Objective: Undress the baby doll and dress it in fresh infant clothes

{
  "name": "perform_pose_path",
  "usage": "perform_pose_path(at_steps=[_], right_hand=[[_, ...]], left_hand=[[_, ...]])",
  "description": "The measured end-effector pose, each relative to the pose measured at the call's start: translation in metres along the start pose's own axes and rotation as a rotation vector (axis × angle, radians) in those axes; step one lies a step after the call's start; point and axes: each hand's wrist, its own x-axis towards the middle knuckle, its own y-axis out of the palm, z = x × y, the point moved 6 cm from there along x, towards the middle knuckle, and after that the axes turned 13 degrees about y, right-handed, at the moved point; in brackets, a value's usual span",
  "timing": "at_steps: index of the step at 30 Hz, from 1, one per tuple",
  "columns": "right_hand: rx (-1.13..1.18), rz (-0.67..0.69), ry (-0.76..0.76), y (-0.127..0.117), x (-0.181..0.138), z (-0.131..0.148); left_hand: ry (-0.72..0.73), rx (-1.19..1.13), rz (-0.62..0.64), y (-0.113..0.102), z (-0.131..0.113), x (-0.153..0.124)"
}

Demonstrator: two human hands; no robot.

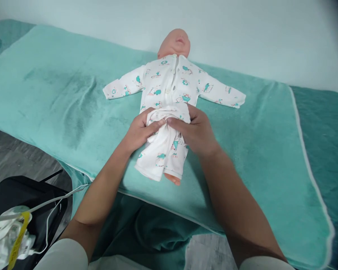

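A baby doll (pixel 175 42) lies on its back on a teal towel (pixel 59 93), head away from me. It wears a white printed onesie top (pixel 169 84) with its sleeves spread out to both sides. White printed trousers (pixel 162 155) cover its legs, and one foot (pixel 173 179) pokes out at the bottom. My left hand (pixel 139 132) and my right hand (pixel 195 130) are both closed on the bunched waistband of the trousers at the doll's waist, thumbs nearly touching in the middle.
The towel covers a padded surface draped in darker teal cloth (pixel 323 131) against a pale wall. At lower left a black object (pixel 25 198) holds white clothing (pixel 2 240) with a yellow tag, and a white cable (pixel 59 198) runs across it.
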Motion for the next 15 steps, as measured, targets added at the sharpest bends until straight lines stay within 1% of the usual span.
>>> perform_pose_path(at_steps=[2,4,5,7,10,13,15], right_hand=[[-0.001,-0.100,-0.002,-0.002,0.001,-0.001],[-0.042,-0.158,0.004,-0.003,0.001,0.000],[-0.062,-0.173,0.009,-0.003,0.001,0.000],[-0.091,-0.167,0.025,-0.003,0.001,0.002],[-0.119,-0.068,0.070,0.000,0.001,0.003],[-0.174,0.117,0.128,0.005,0.000,0.005],[-0.240,0.234,0.149,0.007,-0.002,0.008]], left_hand=[[0.020,-0.015,0.056,0.004,-0.004,0.000],[0.011,-0.062,0.114,0.008,-0.006,-0.002],[-0.008,-0.089,0.130,0.009,-0.006,-0.003],[-0.046,-0.135,0.113,0.009,-0.004,-0.005],[-0.053,-0.199,0.000,0.004,0.002,-0.005],[-0.040,-0.275,-0.131,-0.003,0.008,-0.004],[-0.036,-0.336,-0.196,-0.006,0.009,-0.004]])
